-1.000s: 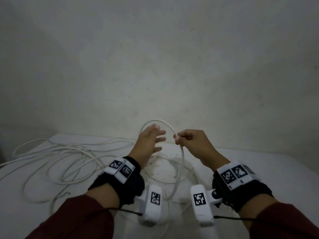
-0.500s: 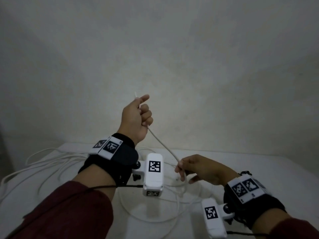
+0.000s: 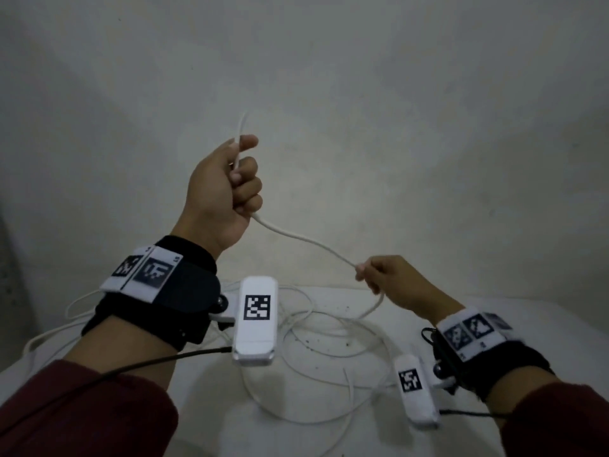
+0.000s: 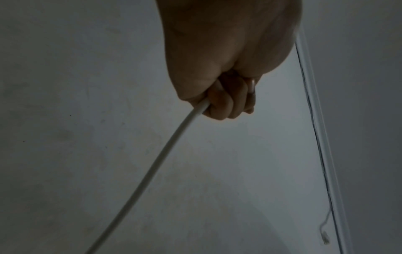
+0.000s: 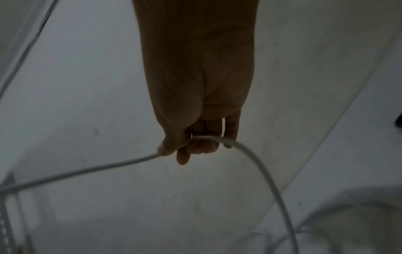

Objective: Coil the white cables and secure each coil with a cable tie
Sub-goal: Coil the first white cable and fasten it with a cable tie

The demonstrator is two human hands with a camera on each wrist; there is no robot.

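Observation:
My left hand [image 3: 230, 183] is raised in a fist round a white cable [image 3: 306, 240], whose short end sticks up above the thumb. The cable sags from that fist down to my right hand [image 3: 382, 278], which pinches it lower and to the right. In the left wrist view the curled left hand [image 4: 222, 104] grips the cable [image 4: 156, 161]. In the right wrist view the right hand [image 5: 195, 147] pinches the cable [image 5: 256, 165], which bends over its fingers. Past the right hand the cable drops to loose loops [image 3: 329, 367] on the white table [image 3: 534, 324]. I see no cable tie.
More white cable [image 3: 52, 334] lies tangled on the table's left side. A plain wall [image 3: 362, 94] rises right behind the table. Dark specks dot the tabletop among the loops.
My left hand has closed round the cable end and risen well above the table. My right hand has dropped and slid along the cable to the right, drawing a span between both hands.

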